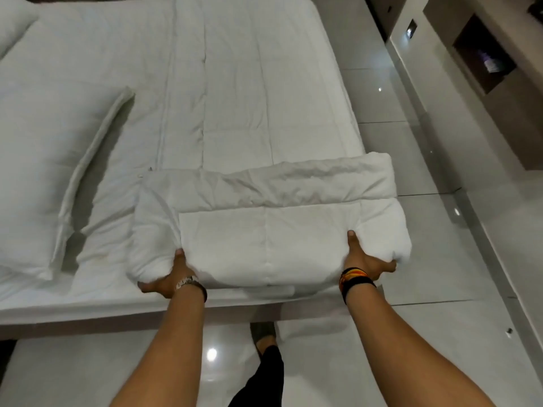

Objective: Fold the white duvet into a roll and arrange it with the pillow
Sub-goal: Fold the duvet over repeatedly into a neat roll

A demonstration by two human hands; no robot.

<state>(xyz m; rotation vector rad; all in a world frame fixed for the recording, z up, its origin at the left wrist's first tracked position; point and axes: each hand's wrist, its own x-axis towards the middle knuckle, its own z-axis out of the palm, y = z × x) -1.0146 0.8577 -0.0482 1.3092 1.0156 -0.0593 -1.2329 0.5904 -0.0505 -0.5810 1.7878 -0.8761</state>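
The white duvet [264,239] lies as a long folded strip down the right side of the bed, its near end rolled into a thick bundle at the bed's front edge. My left hand [173,274] grips the bundle's left underside, thumb on top. My right hand [364,259] grips its right side, thumb pressed into the fabric. The unrolled part of the duvet [249,83] stretches away behind the roll. A white pillow [44,171] lies flat at the left of the bed.
A second pillow [11,24] shows at the far left corner. The bed's front edge [88,312] runs below my hands. Glossy tiled floor [426,259] lies to the right, with a wall cabinet and dark niche [484,54] beyond. My foot [263,333] is beneath.
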